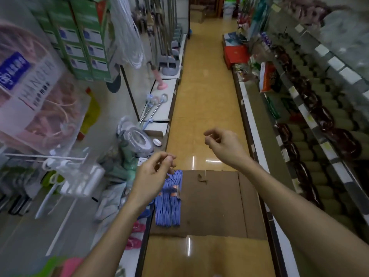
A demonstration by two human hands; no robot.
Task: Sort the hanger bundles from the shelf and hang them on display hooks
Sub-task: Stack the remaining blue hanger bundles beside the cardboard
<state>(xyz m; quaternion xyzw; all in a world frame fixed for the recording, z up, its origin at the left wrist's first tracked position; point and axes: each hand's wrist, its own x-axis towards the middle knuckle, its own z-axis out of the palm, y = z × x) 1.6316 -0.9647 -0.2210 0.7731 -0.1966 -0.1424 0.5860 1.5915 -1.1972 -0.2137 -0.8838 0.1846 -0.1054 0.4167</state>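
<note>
blue hanger bundles [169, 200]: stacked in a row on the left edge of the flat cardboard sheet [211, 202], which lies on the aisle floor [203, 108]; orange bands show round the middle of the stack.
your left hand [153, 176]: raised over the top end of the blue stack, fingers [169, 159] loosely curled with the tips near the thumb, nothing in them that I can see.
your right hand [221, 141]: up over the floor beyond the cardboard, well apart from the bundles, fingers loosely curled, holding nothing.
display hook [46, 156]: white rod on the left rack, carrying a clear bag of white hangers [79, 176].
pink hanger pack [34, 92]: bagged, hanging higher on the left, close to the camera and blurred.
right shelves [311, 108]: packaged goods, price tags along the edges.
</note>
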